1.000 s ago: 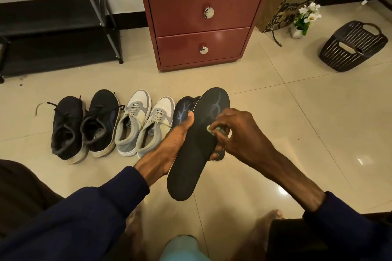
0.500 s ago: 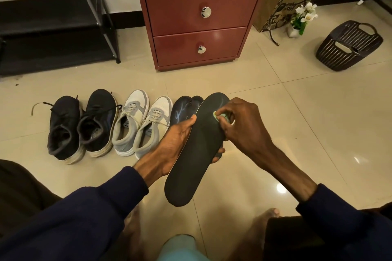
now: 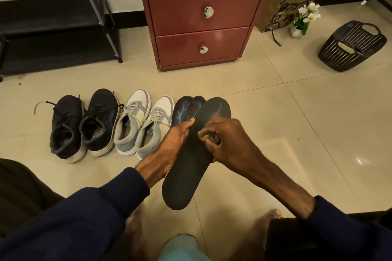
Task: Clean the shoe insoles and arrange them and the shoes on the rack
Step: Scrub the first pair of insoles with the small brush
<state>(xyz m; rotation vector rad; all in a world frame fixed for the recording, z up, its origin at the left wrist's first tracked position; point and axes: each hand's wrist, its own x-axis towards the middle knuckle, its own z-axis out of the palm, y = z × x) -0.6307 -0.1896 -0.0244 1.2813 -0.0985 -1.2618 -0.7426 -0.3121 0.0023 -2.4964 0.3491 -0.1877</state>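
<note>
Dark insole (image 3: 192, 159), held above the tiled floor (image 3: 297, 112): left hand (image 3: 176, 140) grasps its left edge; right hand (image 3: 229, 140) pinches a green cloth (image 3: 204, 134) against its upper surface. Shoes (image 3: 110, 123) line the floor beyond.

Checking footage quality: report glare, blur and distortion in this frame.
Head view: bright glare spot on the glossy beige floor tiles; the right hand and the small green cloth it pinches are motion-blurred; the black foam insole in the left hand looks sharp; the red-brown wooden drawer cabinet slants, wide-angle distortion.

Red cabinet (image 3: 180, 6), paper bag (image 3: 290, 0), dark basket (image 3: 350, 48)
</note>
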